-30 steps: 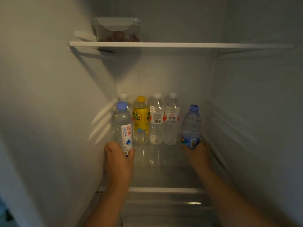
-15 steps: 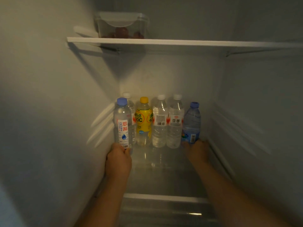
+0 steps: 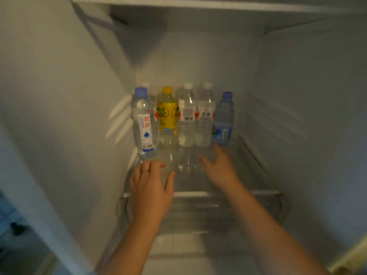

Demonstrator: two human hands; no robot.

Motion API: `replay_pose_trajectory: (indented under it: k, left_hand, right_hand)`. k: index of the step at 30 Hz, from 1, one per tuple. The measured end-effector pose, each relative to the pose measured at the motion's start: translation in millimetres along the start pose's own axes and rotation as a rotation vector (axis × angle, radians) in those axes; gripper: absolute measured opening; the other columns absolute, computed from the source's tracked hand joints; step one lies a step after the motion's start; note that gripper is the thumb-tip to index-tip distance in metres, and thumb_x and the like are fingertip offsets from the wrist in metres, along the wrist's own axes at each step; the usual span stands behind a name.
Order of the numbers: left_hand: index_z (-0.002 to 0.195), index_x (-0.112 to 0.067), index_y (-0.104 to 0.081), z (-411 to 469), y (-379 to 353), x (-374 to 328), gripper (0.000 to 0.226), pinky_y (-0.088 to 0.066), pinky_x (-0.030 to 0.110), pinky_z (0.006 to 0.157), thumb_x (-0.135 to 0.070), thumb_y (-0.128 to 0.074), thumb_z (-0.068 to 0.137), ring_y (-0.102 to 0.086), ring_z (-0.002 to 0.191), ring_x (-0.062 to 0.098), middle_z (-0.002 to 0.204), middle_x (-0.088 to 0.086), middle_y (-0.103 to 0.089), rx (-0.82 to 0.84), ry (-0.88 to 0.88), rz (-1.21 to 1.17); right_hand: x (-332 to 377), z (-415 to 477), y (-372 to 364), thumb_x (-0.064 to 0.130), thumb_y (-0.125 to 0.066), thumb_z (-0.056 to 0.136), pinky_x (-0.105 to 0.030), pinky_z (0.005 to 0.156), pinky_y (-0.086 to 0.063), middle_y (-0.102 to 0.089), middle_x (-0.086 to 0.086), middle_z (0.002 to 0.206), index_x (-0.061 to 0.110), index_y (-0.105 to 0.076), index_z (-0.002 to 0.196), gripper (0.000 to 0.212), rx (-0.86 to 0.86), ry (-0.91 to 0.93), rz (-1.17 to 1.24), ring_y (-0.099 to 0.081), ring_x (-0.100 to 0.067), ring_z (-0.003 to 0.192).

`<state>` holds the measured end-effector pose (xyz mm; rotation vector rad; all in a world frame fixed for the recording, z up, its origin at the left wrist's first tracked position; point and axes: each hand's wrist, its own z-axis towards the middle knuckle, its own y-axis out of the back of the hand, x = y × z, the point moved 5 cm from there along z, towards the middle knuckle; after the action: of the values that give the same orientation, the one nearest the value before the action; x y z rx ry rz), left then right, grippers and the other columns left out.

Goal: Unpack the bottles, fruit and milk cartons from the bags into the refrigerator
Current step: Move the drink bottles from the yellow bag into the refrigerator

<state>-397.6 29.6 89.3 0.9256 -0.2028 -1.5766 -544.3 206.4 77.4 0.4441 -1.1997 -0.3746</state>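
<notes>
Bottle step: water bottles [image 3: 186,120] stand far on glass shelf [image 3: 188,185]. L hand [image 3: 151,187] & R hand [image 3: 220,169] empty, fingers [image 3: 146,168] spread. Next: fetch more frm bags.

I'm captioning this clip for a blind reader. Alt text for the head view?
The left hand and right hand, open and empty, reach over a glass shelf in the refrigerator toward upright water bottles and one yellow bottle at the back.
</notes>
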Motion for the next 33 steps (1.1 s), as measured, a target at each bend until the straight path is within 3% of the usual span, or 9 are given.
replay_pose_trajectory:
  k: [4,7,10,12,14,17,21,26,33]
  left_hand:
    - [0.124,-0.022,-0.064,-42.3,4.0,-3.4,0.045,-0.038,0.047,0.103,-0.048,-0.047,0.091,-0.045,0.135,0.03,0.14,0.001,-0.057,0.081,-0.127,0.154]
    - [0.142,-0.024,-0.053,-69.2,2.9,5.5,0.053,-0.025,0.053,0.114,-0.048,-0.042,0.096,-0.031,0.146,0.033,0.157,0.002,-0.04,0.124,-0.15,0.174]
    - [0.155,-0.025,-0.034,-102.0,-0.5,14.5,0.066,-0.009,0.057,0.121,-0.053,-0.041,0.096,-0.014,0.152,0.034,0.165,0.005,-0.021,0.221,-0.175,0.224]
    - [0.159,-0.027,-0.017,-124.3,-1.7,20.7,0.072,-0.004,0.058,0.121,-0.056,-0.036,0.096,0.0,0.154,0.032,0.168,0.004,-0.004,0.308,-0.155,0.212]
    - [0.16,-0.033,-0.002,-143.8,0.1,25.4,0.073,-0.005,0.059,0.121,-0.06,-0.029,0.098,0.011,0.154,0.03,0.167,0.001,0.013,0.407,-0.114,0.205]
    - [0.155,-0.042,0.015,-174.4,1.9,32.5,0.07,0.0,0.056,0.122,-0.068,-0.017,0.098,0.025,0.151,0.023,0.159,-0.01,0.036,0.617,-0.014,0.199]
    - [0.154,-0.041,0.016,-226.6,16.2,35.1,0.075,0.004,0.056,0.122,-0.073,-0.009,0.091,0.028,0.149,0.022,0.16,-0.008,0.033,0.759,0.062,0.194]
    - [0.157,-0.04,0.009,-290.1,51.7,32.6,0.075,0.006,0.055,0.121,-0.073,-0.015,0.094,0.023,0.15,0.024,0.163,-0.007,0.026,0.738,0.159,0.235]
    - [0.156,-0.043,0.007,-387.3,123.6,8.6,0.074,0.009,0.051,0.121,-0.073,-0.018,0.093,0.022,0.151,0.02,0.165,-0.009,0.019,0.663,0.389,0.223]
  right_hand:
    - [32.5,-92.0,1.0,0.043,-0.057,0.086,-0.047,0.102,-0.037,-0.059,-0.004,0.136,0.018,-0.059,0.132,0.052,-0.183,0.211,-0.54,-0.054,-0.03,0.123]
    - [33.3,-142.2,-4.6,0.046,-0.045,0.093,-0.053,0.109,-0.028,-0.06,-0.001,0.137,0.023,-0.065,0.125,0.044,-0.287,0.297,-0.63,-0.054,-0.028,0.126]
    - [11.8,-182.4,-11.9,0.051,-0.042,0.095,-0.054,0.119,-0.01,-0.03,-0.001,0.161,0.028,-0.039,0.151,0.06,-0.222,0.256,-0.655,-0.024,-0.028,0.149]
    - [-2.9,-202.6,-14.4,0.052,-0.05,0.093,-0.059,0.118,-0.009,-0.006,0.0,0.167,0.028,-0.015,0.159,0.078,-0.153,0.215,-0.682,-0.002,-0.028,0.154]
    - [-10.9,-217.4,-15.4,0.051,-0.057,0.09,-0.062,0.117,-0.011,0.01,0.001,0.167,0.029,-0.003,0.159,0.09,-0.079,0.17,-0.686,0.007,-0.028,0.153]
    - [-23.5,-236.6,-20.2,0.05,-0.051,0.094,-0.058,0.12,-0.006,0.028,0.005,0.162,0.035,0.005,0.158,0.087,0.134,0.073,-0.644,0.014,-0.027,0.152]
    - [-43.7,-282.7,-26.3,0.049,-0.043,0.099,-0.051,0.122,-0.003,0.011,0.006,0.166,0.038,0.004,0.157,0.076,0.355,-0.047,-0.525,0.006,-0.023,0.153]
    - [-49.0,-338.3,-15.2,0.05,-0.042,0.099,-0.051,0.121,-0.005,-0.001,0.008,0.166,0.037,-0.002,0.157,0.071,0.426,0.05,-0.514,0.002,-0.02,0.153]
    - [-48.4,-420.7,4.2,0.047,-0.043,0.1,-0.05,0.122,-0.002,-0.001,0.006,0.167,0.036,-0.002,0.157,0.071,0.536,0.123,-0.443,0.003,-0.019,0.153]
